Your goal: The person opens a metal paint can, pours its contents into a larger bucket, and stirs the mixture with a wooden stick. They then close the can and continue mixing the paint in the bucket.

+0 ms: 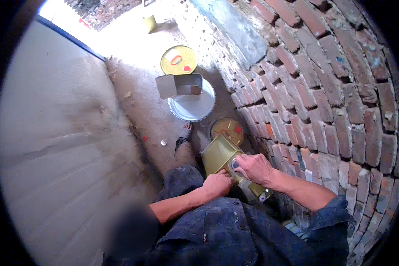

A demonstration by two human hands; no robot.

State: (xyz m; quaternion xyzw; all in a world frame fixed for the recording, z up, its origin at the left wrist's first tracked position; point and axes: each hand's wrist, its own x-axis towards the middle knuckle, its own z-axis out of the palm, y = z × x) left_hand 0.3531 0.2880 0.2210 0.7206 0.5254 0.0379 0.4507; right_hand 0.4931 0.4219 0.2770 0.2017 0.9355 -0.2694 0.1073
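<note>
Gold-coloured can [218, 154], left fingers [224, 173] curled on it, grip unclear, right fingers [243, 160] pinching round grey piece [234, 164]

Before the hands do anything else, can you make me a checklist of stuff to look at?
1. Left hand touching the gold metal tin: ok.
2. Right hand at the round grey piece on the tin: ok.
3. Inside of the tin visible: cannot tell what's in there.
4. Floor free of litter: not ok, a small red bit and white disc lie there.
</note>
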